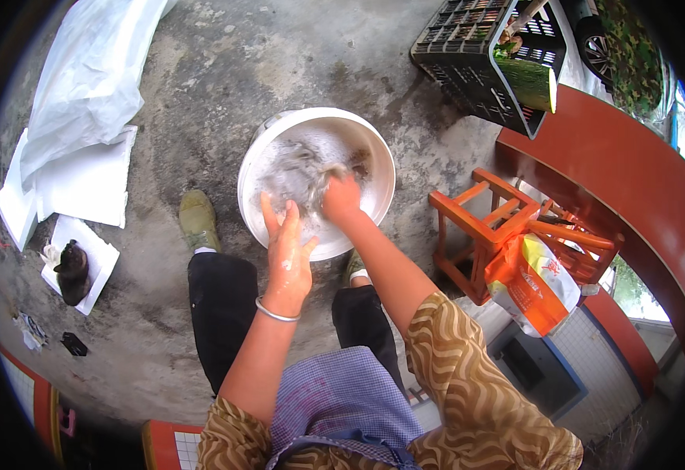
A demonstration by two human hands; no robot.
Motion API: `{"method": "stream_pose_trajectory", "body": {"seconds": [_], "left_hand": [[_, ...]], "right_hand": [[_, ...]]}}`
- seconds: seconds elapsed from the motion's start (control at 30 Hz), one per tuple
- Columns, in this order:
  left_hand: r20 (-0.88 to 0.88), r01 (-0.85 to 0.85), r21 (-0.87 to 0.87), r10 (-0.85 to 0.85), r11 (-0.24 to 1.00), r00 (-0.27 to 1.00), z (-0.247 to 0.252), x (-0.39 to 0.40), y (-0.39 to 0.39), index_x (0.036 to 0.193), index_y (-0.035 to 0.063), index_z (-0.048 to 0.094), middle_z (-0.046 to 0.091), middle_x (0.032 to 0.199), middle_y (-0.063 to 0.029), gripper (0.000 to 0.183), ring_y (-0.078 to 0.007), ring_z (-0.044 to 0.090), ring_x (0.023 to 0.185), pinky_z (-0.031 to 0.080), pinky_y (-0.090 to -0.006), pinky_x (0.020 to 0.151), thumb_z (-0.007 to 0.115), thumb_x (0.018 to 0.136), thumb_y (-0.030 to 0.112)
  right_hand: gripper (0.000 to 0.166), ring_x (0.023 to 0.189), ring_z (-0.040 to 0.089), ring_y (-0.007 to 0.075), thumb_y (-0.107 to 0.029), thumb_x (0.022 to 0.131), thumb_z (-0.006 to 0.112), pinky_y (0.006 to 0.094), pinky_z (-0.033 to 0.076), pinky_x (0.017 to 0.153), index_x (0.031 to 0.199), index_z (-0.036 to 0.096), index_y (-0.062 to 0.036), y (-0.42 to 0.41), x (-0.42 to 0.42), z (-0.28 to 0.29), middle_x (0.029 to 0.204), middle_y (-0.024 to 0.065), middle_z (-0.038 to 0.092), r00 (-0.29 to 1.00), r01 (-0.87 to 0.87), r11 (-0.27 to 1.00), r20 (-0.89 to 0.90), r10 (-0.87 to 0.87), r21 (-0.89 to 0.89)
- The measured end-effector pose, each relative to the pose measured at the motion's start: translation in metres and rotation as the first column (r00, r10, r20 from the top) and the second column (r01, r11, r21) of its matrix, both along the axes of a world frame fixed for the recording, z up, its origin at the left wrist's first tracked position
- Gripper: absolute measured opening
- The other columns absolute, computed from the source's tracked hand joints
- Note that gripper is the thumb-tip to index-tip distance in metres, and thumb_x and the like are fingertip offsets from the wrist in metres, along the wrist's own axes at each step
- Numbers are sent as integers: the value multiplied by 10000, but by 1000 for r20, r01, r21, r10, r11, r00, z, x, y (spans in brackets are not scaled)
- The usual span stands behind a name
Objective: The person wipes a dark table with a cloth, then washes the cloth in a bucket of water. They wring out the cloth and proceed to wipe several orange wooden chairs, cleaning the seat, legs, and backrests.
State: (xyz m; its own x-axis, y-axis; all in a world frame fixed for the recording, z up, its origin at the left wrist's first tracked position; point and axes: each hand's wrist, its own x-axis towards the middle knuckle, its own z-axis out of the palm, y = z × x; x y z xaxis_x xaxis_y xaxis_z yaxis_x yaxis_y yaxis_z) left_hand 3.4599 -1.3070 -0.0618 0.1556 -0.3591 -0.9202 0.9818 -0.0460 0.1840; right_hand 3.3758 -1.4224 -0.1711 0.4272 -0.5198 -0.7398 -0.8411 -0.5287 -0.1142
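A round white plastic tub stands on the concrete floor before me, between my feet. Blurred greyish stuff lies in it; what it is I cannot tell. My right hand reaches inside, its fingers closed round a pale, blurred piece of that stuff. Over the near left rim, my left hand is held with fingers spread and nothing in it. Wet white specks show on its back, and a silvery bangle circles the wrist.
Styrofoam sheets and plastic film lie left, with a small dark cat on a foam piece. At right are a black crate holding a cut green gourd, orange wooden stools and an orange-white bag.
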Motion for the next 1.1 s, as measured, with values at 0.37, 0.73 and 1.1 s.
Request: {"method": "stream_pose_trajectory", "body": {"seconds": [0.37,0.73,1.1], "left_hand": [[-80,-98,-96,90,991,993,-12,0,6,1605,220,27,215,1608,-166,915,-320,295,1448,315,-549,1125,649,961,409],[-118,20,-167,-40,986,992,1,-1,-8,1178,-2,630,681,934,-74,297,-144,660,850,553,-295,699,604,965,202],[330,-50,32,36,998,943,5,-21,-26,1395,-32,412,524,1333,-111,446,-157,492,1187,390,-340,1034,523,1005,154]], "right_hand": [[449,1130,593,223,-22,827,684,346,482,963,1268,605,-34,32,-7,168,1192,130,621,711,407,714,294,-639,569],[158,664,627,325,-193,842,740,375,491,569,924,673,-75,75,8,213,813,112,613,683,385,895,583,-441,226],[322,698,621,430,-358,894,612,485,477,660,897,704,-49,-12,40,105,835,232,668,787,531,847,379,-487,-14]]}}
